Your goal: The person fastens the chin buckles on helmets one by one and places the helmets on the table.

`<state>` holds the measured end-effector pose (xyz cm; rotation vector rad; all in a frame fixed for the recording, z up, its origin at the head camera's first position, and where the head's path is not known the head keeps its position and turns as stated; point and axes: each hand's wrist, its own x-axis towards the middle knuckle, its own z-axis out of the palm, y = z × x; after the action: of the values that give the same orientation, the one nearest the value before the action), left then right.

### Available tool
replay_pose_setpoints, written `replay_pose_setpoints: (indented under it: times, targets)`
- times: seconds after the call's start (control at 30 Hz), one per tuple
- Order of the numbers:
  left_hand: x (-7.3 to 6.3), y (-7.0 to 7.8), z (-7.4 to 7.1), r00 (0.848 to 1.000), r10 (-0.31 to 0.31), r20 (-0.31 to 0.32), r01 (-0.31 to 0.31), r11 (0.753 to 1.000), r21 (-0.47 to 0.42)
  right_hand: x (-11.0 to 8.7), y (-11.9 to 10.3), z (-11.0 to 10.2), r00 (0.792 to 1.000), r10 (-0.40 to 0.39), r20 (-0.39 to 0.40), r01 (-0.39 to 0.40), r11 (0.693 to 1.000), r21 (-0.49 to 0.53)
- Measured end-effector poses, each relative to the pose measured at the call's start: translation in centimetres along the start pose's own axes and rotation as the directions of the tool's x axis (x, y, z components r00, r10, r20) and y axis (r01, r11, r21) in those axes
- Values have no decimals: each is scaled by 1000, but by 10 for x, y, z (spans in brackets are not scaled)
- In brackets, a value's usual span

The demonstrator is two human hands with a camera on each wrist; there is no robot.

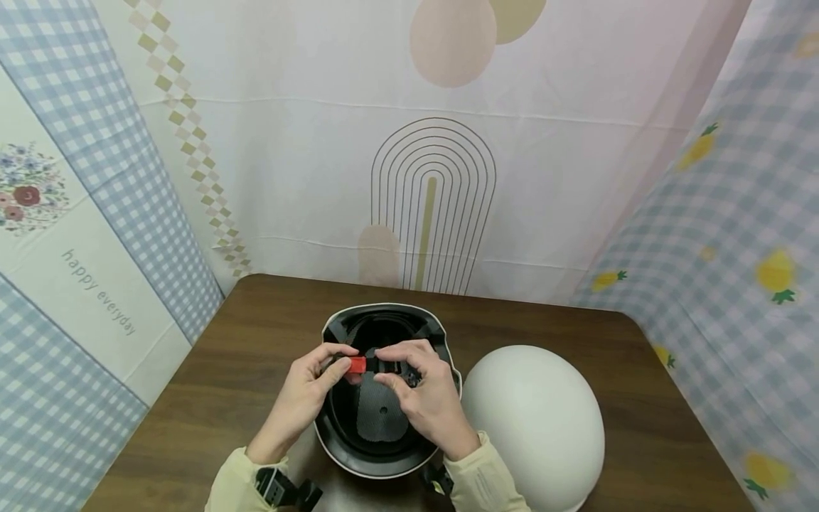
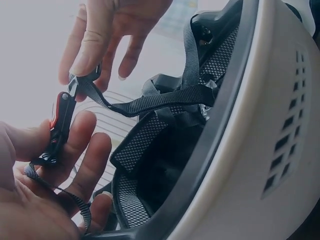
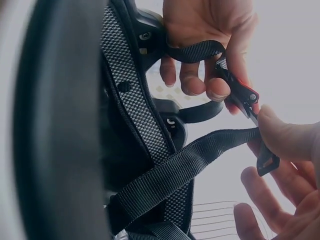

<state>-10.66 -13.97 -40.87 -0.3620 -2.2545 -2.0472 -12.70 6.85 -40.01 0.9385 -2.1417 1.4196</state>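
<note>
Buckle (image 1: 360, 365) red and black; straps (image 3: 170, 172) black; helmet (image 2: 240, 165) white outside, black inside; worktop (image 1: 275, 313) brown; sleeves (image 1: 489, 475) pale yellow.

- Left hand (image 1: 307, 387): thumb and forefinger pinching, the other fingers loosely bent.
- Right hand (image 1: 429, 395): thumb and forefinger pinching, the other fingers spread apart.
- Both hands are close together, fingertips facing.
- Sleeved forearms (image 1: 237, 485) slant inward, towards the far edge of the table (image 1: 192, 427).

A red-black strap buckle (image 1: 357, 365) is over the upturned helmet (image 1: 382, 427).
</note>
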Motion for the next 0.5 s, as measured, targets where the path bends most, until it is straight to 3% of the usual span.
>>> replay_pose_setpoints:
  times: [0.27, 0.5]
  targets:
    - [0, 1, 0, 1000, 30, -4, -30, 998, 48, -1, 4, 1, 1000, -16, -22, 15, 999, -39]
    - [2, 3, -2, 1000, -7, -23, 9, 996, 89, 0, 2, 2, 1000, 11, -12, -12, 998, -65]
